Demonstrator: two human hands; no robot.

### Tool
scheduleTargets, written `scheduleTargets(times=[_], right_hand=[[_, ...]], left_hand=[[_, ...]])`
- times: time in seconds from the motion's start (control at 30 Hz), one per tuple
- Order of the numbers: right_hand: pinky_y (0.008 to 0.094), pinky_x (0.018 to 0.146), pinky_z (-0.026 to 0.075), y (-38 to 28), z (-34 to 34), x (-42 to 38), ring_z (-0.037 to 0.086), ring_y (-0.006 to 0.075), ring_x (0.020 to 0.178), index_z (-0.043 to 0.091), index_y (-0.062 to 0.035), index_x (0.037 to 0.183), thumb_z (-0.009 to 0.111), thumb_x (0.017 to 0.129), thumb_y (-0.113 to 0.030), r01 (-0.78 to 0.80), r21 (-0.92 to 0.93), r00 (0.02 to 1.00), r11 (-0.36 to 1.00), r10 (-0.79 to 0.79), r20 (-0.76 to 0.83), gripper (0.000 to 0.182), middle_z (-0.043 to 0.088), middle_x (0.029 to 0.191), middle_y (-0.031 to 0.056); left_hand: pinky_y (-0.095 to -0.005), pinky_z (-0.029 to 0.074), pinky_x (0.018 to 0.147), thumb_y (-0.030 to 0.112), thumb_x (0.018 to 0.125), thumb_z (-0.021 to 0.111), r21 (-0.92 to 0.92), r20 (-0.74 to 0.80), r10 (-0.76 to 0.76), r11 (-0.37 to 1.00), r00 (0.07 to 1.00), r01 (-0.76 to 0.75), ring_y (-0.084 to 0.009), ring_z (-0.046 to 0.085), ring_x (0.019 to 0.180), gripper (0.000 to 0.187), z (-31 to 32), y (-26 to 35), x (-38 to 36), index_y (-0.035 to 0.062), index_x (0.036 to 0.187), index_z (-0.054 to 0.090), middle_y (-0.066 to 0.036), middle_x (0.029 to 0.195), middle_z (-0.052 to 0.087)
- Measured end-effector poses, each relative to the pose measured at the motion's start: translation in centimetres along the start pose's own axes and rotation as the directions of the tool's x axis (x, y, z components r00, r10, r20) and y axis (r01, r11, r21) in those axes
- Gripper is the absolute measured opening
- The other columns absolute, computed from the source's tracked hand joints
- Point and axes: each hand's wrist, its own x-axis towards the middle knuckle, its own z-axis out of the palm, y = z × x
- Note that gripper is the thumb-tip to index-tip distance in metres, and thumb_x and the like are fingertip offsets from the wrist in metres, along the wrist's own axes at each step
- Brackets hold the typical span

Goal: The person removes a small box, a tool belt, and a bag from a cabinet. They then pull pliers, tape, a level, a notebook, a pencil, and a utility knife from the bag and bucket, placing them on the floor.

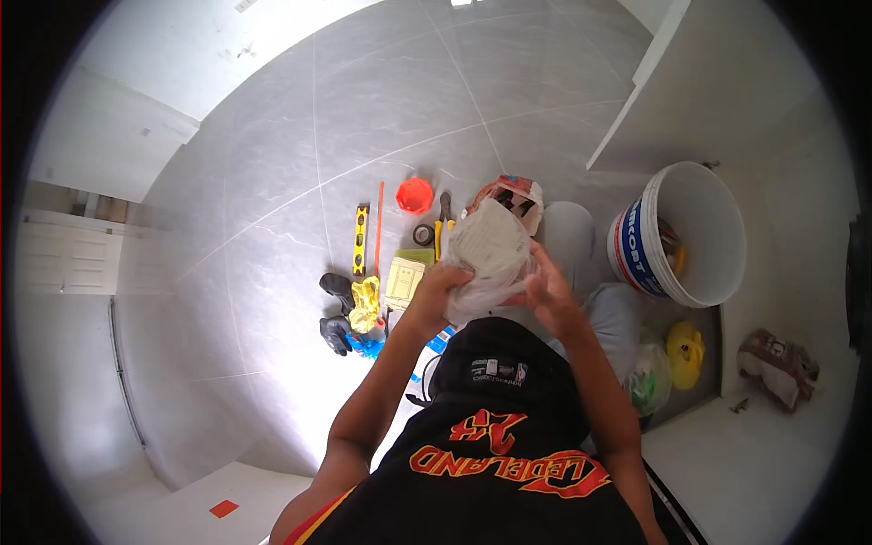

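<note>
A clear plastic bag with a whitish, flat-looking content (490,238) is held up in front of my chest between both hands. My left hand (445,283) grips its lower left side, thumb on top. On the right side, my right hand (547,289) has its fingers closed on the plastic. What the content is, I cannot make out. Just behind the bag lies a torn red and white packet (510,193) with dark things inside. To the left are pliers with yellow handles (444,218), a roll of black tape (423,235) and a yellowish-green pack (407,280).
On the grey tiled floor lie a yellow spirit level (361,240), an orange stick (378,227), a red octagonal container (414,195) and black gloves (336,313). At right stand a large white bucket (722,241), a yellow bag (685,355) and a brown-white packet (777,368).
</note>
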Motion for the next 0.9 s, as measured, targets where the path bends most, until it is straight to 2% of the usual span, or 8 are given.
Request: scheduleTargets(times=[0.17,0.2,0.23,0.37,0.47,0.63,0.73,0.9], right_hand=[[0.0233,0.065,0.047,0.5,-1.0,0.2,0.057,0.0075,0.073,0.059,0.0015,0.098,0.066,0.08,-0.01,-0.064,-0.297,0.992,0.953,0.027,-0.126,0.023,0.063,0.085,0.0045],[0.0227,0.063,0.046,0.4,-1.2,0.1,0.057,0.0062,0.069,0.06,0.0004,0.094,0.065,0.08,-0.009,-0.066,-0.365,0.992,0.929,0.022,-0.123,0.018,0.063,0.081,0.003],[0.0227,0.063,0.046,0.3,-1.4,0.1,0.057,0.0062,0.069,0.06,0.0004,0.094,0.065,0.08,-0.009,-0.068,-0.367,0.992,0.928,0.024,-0.123,0.018,0.063,0.081,0.003],[0.0202,0.059,0.044,-0.3,-2.4,-0.2,0.055,0.0053,0.064,0.061,-0.0009,0.09,0.066,0.08,-0.009,-0.07,-0.306,0.985,0.949,0.017,-0.173,0.014,0.061,0.075,0.0002],[0.0198,0.058,0.044,-0.7,-3.5,-0.2,0.055,0.0058,0.062,0.06,-0.0012,0.091,0.066,0.081,-0.009,-0.036,-0.224,0.976,0.974,-0.015,-0.219,0.014,0.06,0.075,0.0],[0.0207,0.064,0.047,-2.0,-3.8,-0.8,0.056,0.0072,0.068,0.058,0.0,0.096,0.066,0.082,-0.008,0.043,-0.144,0.955,0.989,-0.083,-0.285,0.018,0.059,0.081,0.0019],[0.0218,0.069,0.048,-2.8,-3.7,-1.4,0.057,0.0083,0.076,0.054,0.0007,0.104,0.064,0.082,-0.004,0.115,-0.075,0.949,0.991,-0.131,-0.287,0.025,0.058,0.087,0.004],[0.0227,0.068,0.048,-4.8,-3.4,-3.7,0.058,0.0112,0.076,0.048,-0.0011,0.113,0.061,0.08,0.004,0.227,-0.118,0.886,0.967,-0.255,-0.387,0.036,0.059,0.09,0.0066]], left_hand=[[-0.0311,0.051,0.077,0.031,0.091,0.049,0.053,-0.07,0.006,0.999,0.998,-0.002,-0.0207,0.062,0.09,0.044,0.9,0.3,-0.8,-0.0042,0.117,0.049,-0.015,0.106,0.06],[-0.0296,0.05,0.076,0.032,0.091,0.051,0.193,-0.099,0.07,0.98,0.993,-0.05,-0.0182,0.062,0.087,0.042,0.9,0.4,-0.8,-0.0043,0.112,0.053,-0.013,0.101,0.062],[-0.028,0.05,0.075,0.033,0.091,0.052,0.33,-0.12,0.137,0.94,0.983,-0.091,-0.0157,0.062,0.084,0.041,0.9,0.5,-0.8,-0.0045,0.107,0.057,-0.011,0.096,0.064],[-0.0259,0.05,0.074,0.03,0.091,0.053,0.299,-0.14,0.219,0.939,0.966,-0.17,-0.0127,0.062,0.079,0.036,1.3,0.3,-0.5,-0.0045,0.099,0.061,-0.008,0.088,0.065],[-0.0211,0.046,0.064,0.036,0.091,0.054,0.32,-0.184,0.286,0.922,0.94,-0.218,-0.0074,0.059,0.07,0.038,0.9,0.0,-0.3,-0.0013,0.09,0.064,-0.005,0.081,0.065],[-0.0256,0.05,0.074,0.026,0.092,0.053,0.177,-0.176,0.349,0.931,0.92,-0.319,-0.0121,0.061,0.084,0.036,1.4,0.1,-0.5,-0.0014,0.115,0.052,-0.008,0.099,0.063],[-0.0287,0.049,0.081,0.02,0.092,0.051,0.129,-0.089,0.25,0.963,0.964,-0.237,-0.0147,0.06,0.094,0.038,0.6,-0.6,-0.6,-0.0004,0.123,0.044,-0.01,0.108,0.059],[-0.0294,0.048,0.083,0.017,0.091,0.05,0.074,-0.106,0.193,0.98,0.975,-0.186,-0.0146,0.059,0.095,0.035,0.9,-1.6,-0.8,0.0009,0.121,0.046,-0.008,0.107,0.059]])
